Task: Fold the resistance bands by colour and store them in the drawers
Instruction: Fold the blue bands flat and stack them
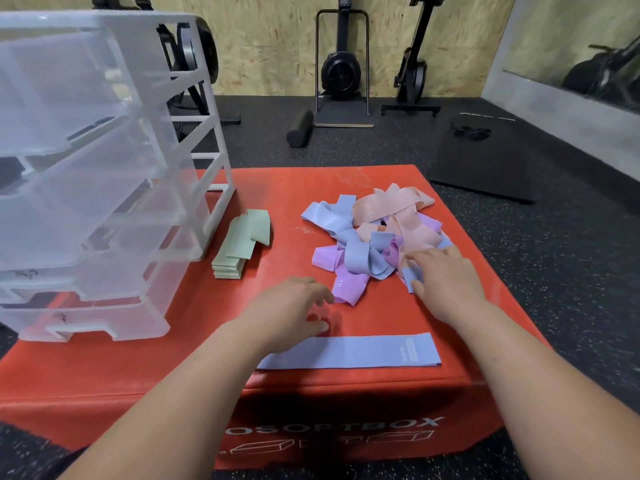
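The right hand reaches into the tangled pile of bands, its thumb and fingers pinching one end of a loose blue band at the pile's near right edge. The left hand hovers just left of it, fingers loosely curled and holding nothing, its fingertips close to a purple band at the pile's near side; whether they touch it cannot be told. The pile mixes blue, purple and peach bands and spreads away from both hands. Just behind the hands, between the forearms, a flat blue band lies lengthwise, its left end beside the left hand's thumb. Left of the left hand and a little beyond it sits a stack of folded green bands, with one green band draped loosely on top. Further left stands a clear plastic drawer unit, its drawers closed. All of this rests on a red soft box.
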